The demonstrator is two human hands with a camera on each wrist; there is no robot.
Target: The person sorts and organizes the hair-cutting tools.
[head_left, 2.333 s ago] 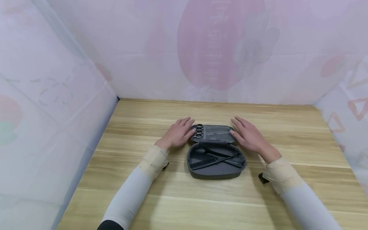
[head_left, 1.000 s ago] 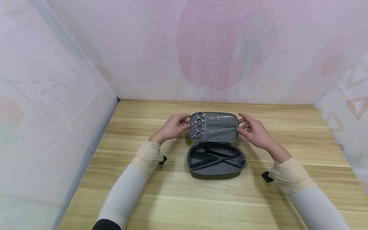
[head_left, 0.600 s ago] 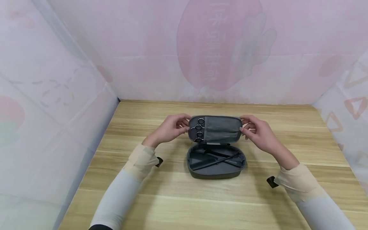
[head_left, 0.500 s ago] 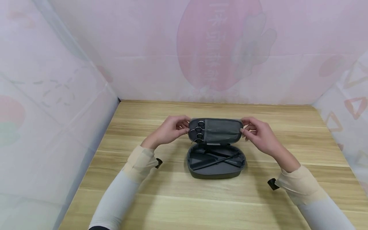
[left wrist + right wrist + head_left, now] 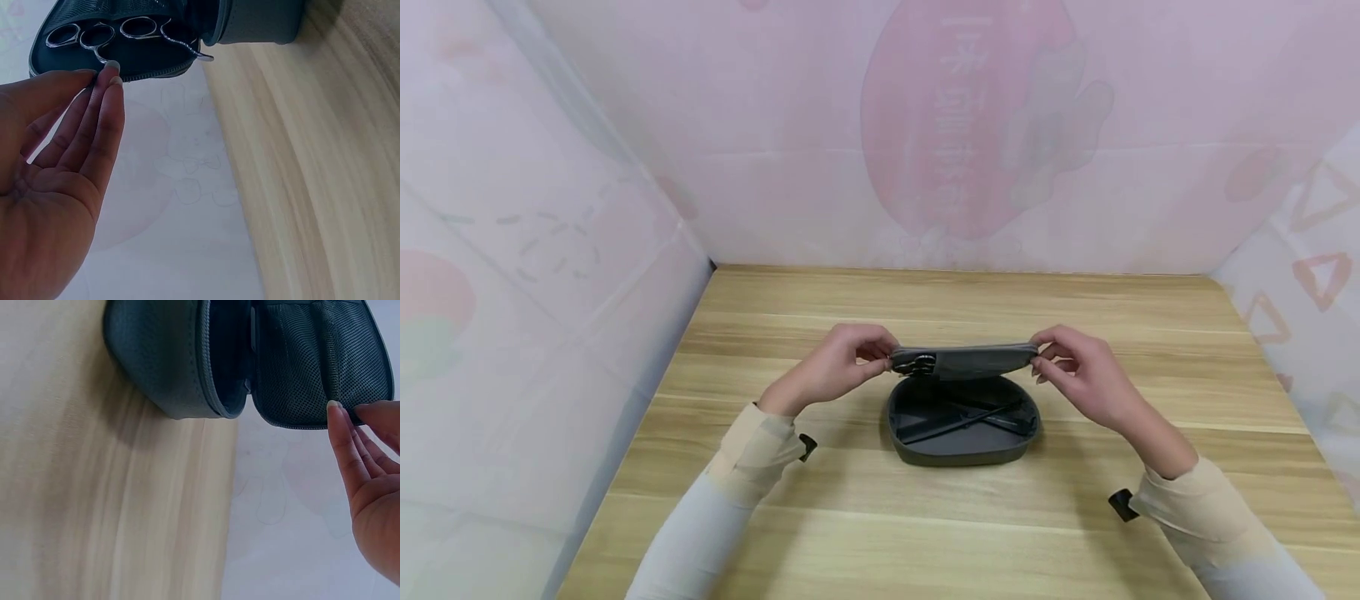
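A person's left hand point(image 5: 838, 364) and right hand point(image 5: 1078, 377) pinch opposite ends of a grey zip case's lid point(image 5: 966, 360), each grip narrow on the rim, holding it nearly level above the case's base point(image 5: 962, 421) at the middle of the wooden tabletop point(image 5: 880, 517). Scissors point(image 5: 119, 34) sit in the lid's mesh at its 9 o'clock end; dark tools point(image 5: 958, 417) lie in the base.
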